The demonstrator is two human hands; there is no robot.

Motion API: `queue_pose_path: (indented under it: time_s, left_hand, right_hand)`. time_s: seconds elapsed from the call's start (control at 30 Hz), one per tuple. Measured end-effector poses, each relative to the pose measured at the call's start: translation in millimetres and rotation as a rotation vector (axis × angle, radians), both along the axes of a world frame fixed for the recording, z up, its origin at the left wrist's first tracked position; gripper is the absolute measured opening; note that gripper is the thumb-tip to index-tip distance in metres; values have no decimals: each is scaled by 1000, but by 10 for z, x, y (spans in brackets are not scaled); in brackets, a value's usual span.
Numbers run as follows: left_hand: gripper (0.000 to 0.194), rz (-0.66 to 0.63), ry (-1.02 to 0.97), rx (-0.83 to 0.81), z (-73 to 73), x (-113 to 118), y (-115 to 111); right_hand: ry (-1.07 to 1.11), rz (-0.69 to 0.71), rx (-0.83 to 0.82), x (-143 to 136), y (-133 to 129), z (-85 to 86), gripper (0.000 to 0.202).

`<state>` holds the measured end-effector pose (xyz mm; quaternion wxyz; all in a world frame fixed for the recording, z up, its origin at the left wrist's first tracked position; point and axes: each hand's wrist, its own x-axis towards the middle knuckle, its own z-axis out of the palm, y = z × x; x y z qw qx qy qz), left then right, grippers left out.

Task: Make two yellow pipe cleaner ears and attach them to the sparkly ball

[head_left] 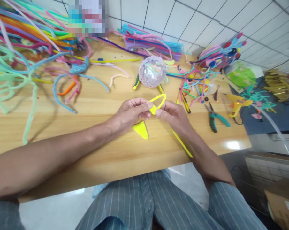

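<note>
Both hands meet over the middle of the wooden table, pinching a yellow pipe cleaner point(162, 101). It arches up in a loop between them, and a long tail runs down past my right wrist. My left hand point(136, 110) is closed on the flat, folded yellow part at the loop's base. My right hand point(171, 113) grips the same piece from the other side, thumb and fingers together. Just below my left fingers lies a flat yellow triangular piece point(141, 130) on the tabletop.
Behind my hands stands a clear bowl point(153, 72) of shiny bits. Pliers point(215, 118), a yellow glue gun point(236, 103) and a yellow cutter point(186, 104) lie to the right. Bundles of coloured pipe cleaners point(151, 43) line the tiled wall; loose green ones point(33, 105) sprawl at left.
</note>
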<state>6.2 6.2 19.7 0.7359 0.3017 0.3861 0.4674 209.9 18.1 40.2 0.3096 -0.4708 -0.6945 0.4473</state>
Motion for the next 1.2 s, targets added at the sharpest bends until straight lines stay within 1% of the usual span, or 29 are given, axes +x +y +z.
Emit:
queue_pose_path:
  time_s: [0.07,0.1,0.17,0.2,0.27,0.3,0.37,0.43,0.6,0.67,0.77,0.8,0.83,0.9,1.0,1.1,1.2]
  left_hand:
    - [30,-11,-31,-47,22,2,2]
    - [29,-16,-39,-64,32,3,3]
    - [27,-24,-45,-89,49,7,5]
    - [26,-26,-49,-98,56,9,5]
    - [27,-32,-57,-115,66,13,4]
    - [27,-36,-64,-125,71,14,4]
    - [29,-48,-77,-145,78,16,3]
    - [30,-63,-89,-160,80,19,1]
    - [38,-97,-92,-146,43,43,-14]
    - [39,-58,-44,-89,21,53,-24]
    - [32,54,84,79,12,54,-43]
    - [30,71,120,143,16,51,-50]
    - [30,66,142,197,22,49,-58]
    - [35,11,148,263,30,49,-74]
    - [43,-58,151,271,14,53,-88]
    - [41,-47,232,252,-13,44,-87]
    - [37,-39,284,251,-12,28,-85]
  right_hand:
    - [15,-21,34,57,25,33,34]
    - [8,-55,95,87,41,44,30]
    - [-32,-117,303,139,75,48,19]
    - [-68,-121,421,160,92,42,18]
    - [-150,-54,607,185,120,16,21]
    - [-189,0,663,192,131,-1,19]
    - [-245,93,718,195,150,-38,12]
    - [-257,142,736,190,165,-67,9]
    - [-218,139,696,161,169,-63,6]
    - [-166,114,645,142,148,-46,3]
    - [-73,14,458,110,110,-40,10]
    - [-54,-27,386,99,100,-45,13]
    - [-43,-61,323,87,93,-52,16]
    - [-36,-100,235,60,84,-65,20]
    - [-16,-80,171,13,76,-69,22]
    - [15,-50,131,-25,70,-57,23]
    - [49,-55,127,-41,67,-51,24]
